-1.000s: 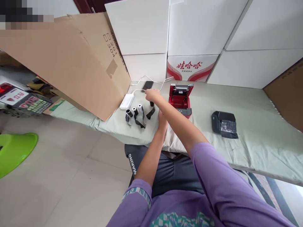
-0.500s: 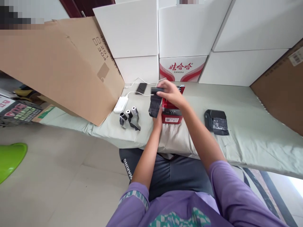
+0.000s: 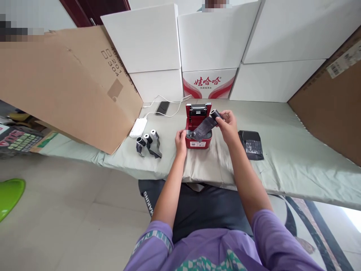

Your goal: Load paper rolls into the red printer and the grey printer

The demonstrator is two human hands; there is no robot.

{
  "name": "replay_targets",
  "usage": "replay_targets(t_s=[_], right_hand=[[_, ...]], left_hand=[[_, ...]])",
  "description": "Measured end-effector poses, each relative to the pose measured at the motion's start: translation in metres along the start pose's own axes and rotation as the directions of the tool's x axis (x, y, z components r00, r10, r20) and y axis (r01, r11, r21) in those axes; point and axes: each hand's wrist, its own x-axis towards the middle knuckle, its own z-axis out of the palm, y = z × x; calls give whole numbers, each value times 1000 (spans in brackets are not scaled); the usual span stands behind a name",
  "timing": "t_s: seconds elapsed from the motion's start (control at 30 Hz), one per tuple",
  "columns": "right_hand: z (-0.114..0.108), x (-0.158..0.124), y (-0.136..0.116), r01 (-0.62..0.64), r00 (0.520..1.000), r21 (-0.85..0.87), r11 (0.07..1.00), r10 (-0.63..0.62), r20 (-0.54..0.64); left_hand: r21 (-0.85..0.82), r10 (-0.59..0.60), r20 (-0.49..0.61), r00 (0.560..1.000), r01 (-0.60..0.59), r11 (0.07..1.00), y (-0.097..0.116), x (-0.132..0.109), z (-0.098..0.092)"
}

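Observation:
A small red printer [image 3: 199, 144] sits on the cloth-covered table with its lid [image 3: 198, 110] raised, showing a dark roller inside. My left hand [image 3: 181, 142] grips the printer's left side, thumb on the rim. Just above the printer's right side, my right hand [image 3: 228, 125] pinches a black paper roll [image 3: 215, 114]. A loose dark strip hangs from that roll, slanting down-left across the printer's opening. Left of the printer stand several similar small rolls [image 3: 147, 138] with dark tails. To the right lies a black device [image 3: 250, 145] with a dark strip over its front.
A white power bank [image 3: 138, 127] with a cable and a dark phone [image 3: 163, 108] lie at the table's back left. White boxes [image 3: 153, 41] form a wall behind. Large cardboard sheets [image 3: 76, 82] bound the left and right sides. A green stool [image 3: 11, 195] is on the floor.
My right hand has carried the black roll from the printer's left over to its right, uncovering the raised lid. My left hand stays at the printer's side. The view has shifted slightly.

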Motion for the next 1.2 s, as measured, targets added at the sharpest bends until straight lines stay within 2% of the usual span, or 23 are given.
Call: replay_targets(t_s=[0.1, 0.17, 0.23, 0.37, 0.47, 0.53, 0.63, 0.7, 0.77, 0.8, 0.83, 0.9, 0.97, 1.0, 1.1, 1.2], right_hand=[[12, 3, -5, 89, 987, -327, 941, -38, 157], [22, 6, -8, 175, 958, -564, 807, -7, 287], [32, 10, -12, 245, 923, -719, 651, 70, 378], [49, 21, -19, 323, 861, -838, 440, 230, 453], [61, 30, -21, 340, 845, -887, 311, 313, 434], [68, 35, -21, 344, 832, -906, 247, 368, 416], [74, 37, -23, 358, 801, -912, 203, 435, 411], [72, 35, -28, 343, 789, -914, 217, 462, 406], [64, 33, -36, 304, 786, -902, 305, 455, 419], [59, 34, -40, 283, 803, -884, 373, 412, 430], [54, 36, -43, 266, 840, -856, 443, 329, 432], [45, 45, -44, 265, 926, -791, 551, 83, 368], [40, 55, -41, 284, 955, -748, 599, -111, 274], [39, 58, -37, 288, 956, -734, 615, -142, 256], [37, 51, -27, 278, 952, -687, 672, -99, 290], [32, 21, -18, 249, 946, -616, 747, -51, 320]], left_hand=[[-15, -9, -4, 1000, 9, 1000, 0, 1, 1], [-24, -12, -1, 1000, 12, 1000, 0, 0, 1], [-21, -15, 13, 1000, 15, 1000, 1, -1, 0], [6, -12, 10, 1000, 12, 1000, 2, -1, -1], [-1, 2, 6, 1000, -2, 1000, 2, -1, 0], [-8, 1, 2, 1000, -1, 1000, 2, -1, 0], [-16, -1, -4, 1000, 1, 1000, 4, -2, 1], [-16, 1, -2, 1000, -1, 1000, 4, -3, 1], [-14, -5, -2, 1000, 5, 1000, 3, -3, 1], [-12, -11, -1, 1000, 11, 1000, 3, -2, 0], [-8, -16, 0, 1000, 16, 1000, 2, -2, 0], [2, -15, 2, 1000, 15, 1000, 2, -2, 0], [7, -3, 3, 1000, 3, 1000, 1, -2, 0], [7, 2, 5, 1000, -2, 1000, 1, -3, 0], [-1, -11, 6, 1000, 11, 1000, 0, -2, -1], [-7, -27, 0, 1000, 27, 1000, -1, -2, -1]])
